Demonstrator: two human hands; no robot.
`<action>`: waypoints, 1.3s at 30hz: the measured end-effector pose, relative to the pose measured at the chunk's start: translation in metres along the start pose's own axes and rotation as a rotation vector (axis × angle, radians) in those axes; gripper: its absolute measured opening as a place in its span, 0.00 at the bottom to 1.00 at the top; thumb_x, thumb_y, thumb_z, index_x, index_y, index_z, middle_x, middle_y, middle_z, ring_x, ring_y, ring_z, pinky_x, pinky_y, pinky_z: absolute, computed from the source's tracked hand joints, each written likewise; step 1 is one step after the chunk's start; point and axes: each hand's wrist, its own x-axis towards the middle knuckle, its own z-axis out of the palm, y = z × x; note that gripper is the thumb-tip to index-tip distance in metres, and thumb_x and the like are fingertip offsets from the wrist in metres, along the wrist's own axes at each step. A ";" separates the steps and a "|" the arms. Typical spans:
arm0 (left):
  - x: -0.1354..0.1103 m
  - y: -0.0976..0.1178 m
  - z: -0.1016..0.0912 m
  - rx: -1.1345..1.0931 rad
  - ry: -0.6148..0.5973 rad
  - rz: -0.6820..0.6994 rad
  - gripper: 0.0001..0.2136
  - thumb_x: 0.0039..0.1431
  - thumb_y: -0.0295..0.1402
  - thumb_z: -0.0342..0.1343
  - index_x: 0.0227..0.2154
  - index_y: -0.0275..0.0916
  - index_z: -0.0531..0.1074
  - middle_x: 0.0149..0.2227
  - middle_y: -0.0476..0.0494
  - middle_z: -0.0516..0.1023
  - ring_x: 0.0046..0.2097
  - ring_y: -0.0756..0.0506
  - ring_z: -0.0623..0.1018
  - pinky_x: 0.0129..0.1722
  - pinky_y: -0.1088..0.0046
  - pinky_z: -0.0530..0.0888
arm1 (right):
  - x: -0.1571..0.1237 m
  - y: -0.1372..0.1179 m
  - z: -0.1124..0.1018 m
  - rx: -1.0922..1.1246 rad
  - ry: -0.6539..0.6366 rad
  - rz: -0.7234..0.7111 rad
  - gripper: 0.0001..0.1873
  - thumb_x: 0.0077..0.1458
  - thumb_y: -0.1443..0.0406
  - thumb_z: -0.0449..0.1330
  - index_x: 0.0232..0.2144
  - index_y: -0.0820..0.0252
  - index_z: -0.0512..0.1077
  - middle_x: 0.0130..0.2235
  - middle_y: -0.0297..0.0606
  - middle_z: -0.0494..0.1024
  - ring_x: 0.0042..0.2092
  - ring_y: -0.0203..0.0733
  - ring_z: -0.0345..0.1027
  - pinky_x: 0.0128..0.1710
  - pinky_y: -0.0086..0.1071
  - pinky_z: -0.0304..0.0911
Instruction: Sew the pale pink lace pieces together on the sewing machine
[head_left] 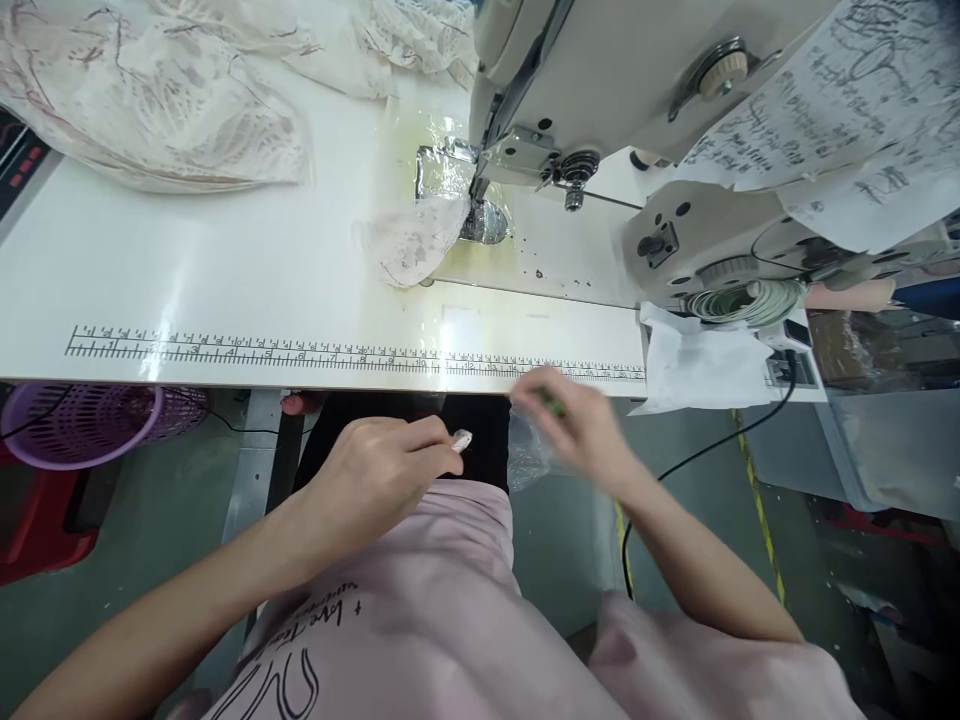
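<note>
My left hand (382,475) is closed above my lap, just off the table's front edge. Between its thumb and fingertips pokes out a small white scrap (462,440), probably cloth; most of it is hidden by the fingers. My right hand (574,425) is to the right, apart from the left and smeared by motion. Its fingers curl around a small green object (551,402), too blurred to name. On the table, a white lace piece (416,240) lies by the presser foot (474,205) of a sewing machine (600,80), touched by neither hand.
A ruler scale (360,355) runs along the front of the white table (225,270). White lace fabric (165,100) is heaped at the back left. Handwritten paper (832,130) hangs at right, above a green thread coil (746,302). A purple basket (82,425) stands below left.
</note>
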 end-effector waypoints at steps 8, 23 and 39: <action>-0.007 -0.008 -0.005 -0.309 0.117 -0.446 0.04 0.61 0.31 0.59 0.38 0.42 0.71 0.33 0.53 0.80 0.33 0.53 0.79 0.30 0.82 0.72 | -0.045 0.000 -0.077 -0.309 -0.056 0.257 0.12 0.57 0.57 0.63 0.43 0.50 0.78 0.42 0.37 0.81 0.33 0.39 0.74 0.23 0.27 0.62; 0.006 0.003 -0.001 -0.682 0.024 -0.757 0.10 0.66 0.42 0.53 0.45 0.44 0.66 0.25 0.55 0.73 0.22 0.55 0.60 0.20 0.80 0.58 | 0.019 -0.019 0.029 0.291 -0.011 0.079 0.03 0.57 0.66 0.63 0.31 0.58 0.75 0.35 0.33 0.73 0.32 0.31 0.65 0.28 0.28 0.57; 0.009 -0.004 0.001 -0.648 0.023 -0.728 0.10 0.63 0.41 0.56 0.34 0.41 0.78 0.21 0.52 0.66 0.23 0.53 0.62 0.20 0.78 0.60 | 0.020 -0.016 0.031 0.228 0.086 -0.009 0.03 0.59 0.67 0.61 0.31 0.58 0.72 0.35 0.34 0.72 0.35 0.33 0.66 0.33 0.29 0.61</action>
